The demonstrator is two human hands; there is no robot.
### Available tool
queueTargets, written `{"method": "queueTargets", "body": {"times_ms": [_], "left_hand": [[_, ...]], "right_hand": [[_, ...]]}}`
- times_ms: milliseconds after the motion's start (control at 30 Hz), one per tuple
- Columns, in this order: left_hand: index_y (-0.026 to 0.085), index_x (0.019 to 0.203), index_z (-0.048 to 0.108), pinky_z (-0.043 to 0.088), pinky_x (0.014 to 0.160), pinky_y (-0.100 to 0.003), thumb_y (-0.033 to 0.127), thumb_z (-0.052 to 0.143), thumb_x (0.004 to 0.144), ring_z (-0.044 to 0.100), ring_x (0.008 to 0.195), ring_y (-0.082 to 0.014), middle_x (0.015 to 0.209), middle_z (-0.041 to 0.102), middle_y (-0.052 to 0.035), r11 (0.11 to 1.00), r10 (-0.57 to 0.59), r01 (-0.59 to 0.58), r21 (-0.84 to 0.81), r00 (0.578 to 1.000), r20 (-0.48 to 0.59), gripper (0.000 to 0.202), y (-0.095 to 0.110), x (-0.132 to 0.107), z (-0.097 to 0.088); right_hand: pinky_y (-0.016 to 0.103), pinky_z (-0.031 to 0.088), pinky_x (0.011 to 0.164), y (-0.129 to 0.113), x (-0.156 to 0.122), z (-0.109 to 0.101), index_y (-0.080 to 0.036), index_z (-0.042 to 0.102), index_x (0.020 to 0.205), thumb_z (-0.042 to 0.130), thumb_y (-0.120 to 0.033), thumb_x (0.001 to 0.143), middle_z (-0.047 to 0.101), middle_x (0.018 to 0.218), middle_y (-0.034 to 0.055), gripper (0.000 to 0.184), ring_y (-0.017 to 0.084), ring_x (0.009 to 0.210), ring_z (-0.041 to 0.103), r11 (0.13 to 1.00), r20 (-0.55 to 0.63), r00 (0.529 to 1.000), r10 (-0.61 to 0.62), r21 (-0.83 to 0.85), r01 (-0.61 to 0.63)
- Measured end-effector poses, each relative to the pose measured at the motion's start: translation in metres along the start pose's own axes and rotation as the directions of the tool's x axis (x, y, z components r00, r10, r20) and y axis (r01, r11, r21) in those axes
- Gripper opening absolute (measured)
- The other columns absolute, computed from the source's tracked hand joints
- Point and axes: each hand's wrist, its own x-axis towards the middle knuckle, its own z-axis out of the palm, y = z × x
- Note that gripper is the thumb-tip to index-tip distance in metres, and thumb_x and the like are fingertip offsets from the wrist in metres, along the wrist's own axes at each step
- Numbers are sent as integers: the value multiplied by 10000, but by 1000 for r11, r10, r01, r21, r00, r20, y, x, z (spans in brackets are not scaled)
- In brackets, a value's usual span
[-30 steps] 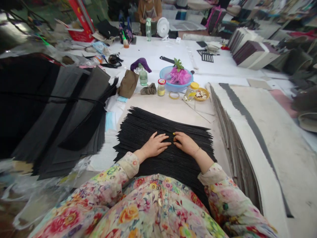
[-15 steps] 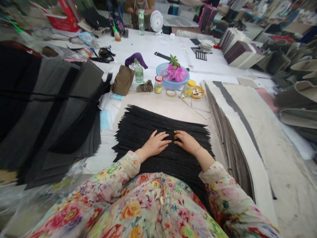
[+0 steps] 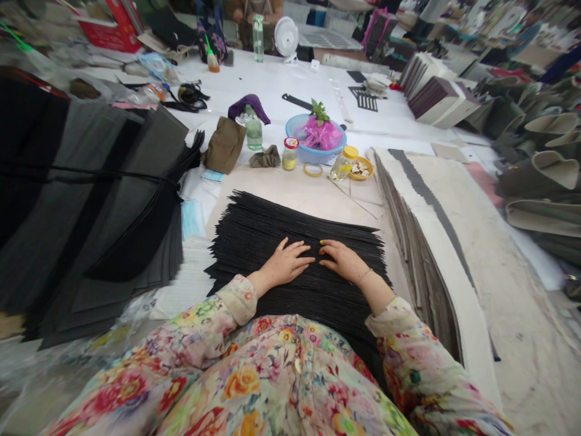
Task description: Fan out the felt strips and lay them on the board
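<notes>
A fanned-out stack of thin black sheets [image 3: 272, 221] lies before me, its layered edges facing up. My left hand [image 3: 285, 263] rests on the middle of it with fingers stretched out and a little apart. Just right of it, my right hand [image 3: 342, 260] touches the same stack with bent, parted fingers, and one fingertip looks yellow. A narrow gap separates the two hands' fingertips. I see nothing held in either hand. The stack's near edge is hidden by my floral sleeves and shirt.
Bundled dark grey and black sheets [image 3: 122, 194] stand at left. A tall pile of pale-topped sheets [image 3: 426, 224] borders the right. Beyond the stack are a lidded jar [image 3: 290, 154], a yellow tape ring [image 3: 313, 169], a blue basin [image 3: 295, 127] and a white fan [image 3: 287, 37].
The camera view has shifted very slightly. Both hands and the black stack keep the same positions.
</notes>
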Motion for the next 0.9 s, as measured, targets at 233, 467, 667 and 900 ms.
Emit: {"method": "queueTargets", "body": {"times_ms": [233, 467, 667, 900], "left_hand": [[303, 1144, 540, 189, 1020, -494, 333, 385, 882, 352, 1228, -217, 1288, 461, -44, 998, 62, -61, -17, 998, 31, 306, 1, -1, -2], [300, 1129, 551, 199, 1015, -491, 316, 409, 873, 365, 1220, -219, 1276, 474, -47, 997, 78, -78, -14, 996, 40, 293, 2, -1, -4], [300, 1133, 547, 197, 1015, -494, 314, 404, 874, 365, 1220, -220, 1284, 467, -47, 997, 75, -75, -11, 996, 48, 296, 2, -1, -4], [307, 1128, 550, 188, 1017, -495, 366, 363, 889, 347, 1233, -220, 1292, 459, -47, 993, 116, -115, -16, 992, 57, 310, 3, -2, -3]], "right_hand": [[391, 407, 946, -1, -1, 2, -183, 581, 944, 557, -256, 773, 515, 1182, 114, 188, 215, 1110, 477, 1000, -7, 1000, 6, -4, -6], [383, 399, 956, 1, -5, 4, -175, 578, 970, 568, -280, 767, 511, 1189, 123, 229, 216, 1123, 465, 1000, -9, 1000, 1, 7, -1], [397, 402, 955, -2, -7, 3, -192, 570, 992, 581, -264, 755, 509, 1190, 108, 247, 221, 1119, 470, 1000, -13, 1000, -6, -4, 6], [393, 406, 953, -2, -6, 4, -192, 572, 981, 564, -260, 766, 517, 1181, 98, 225, 216, 1108, 477, 1000, -19, 1000, 5, -6, -6]]}}
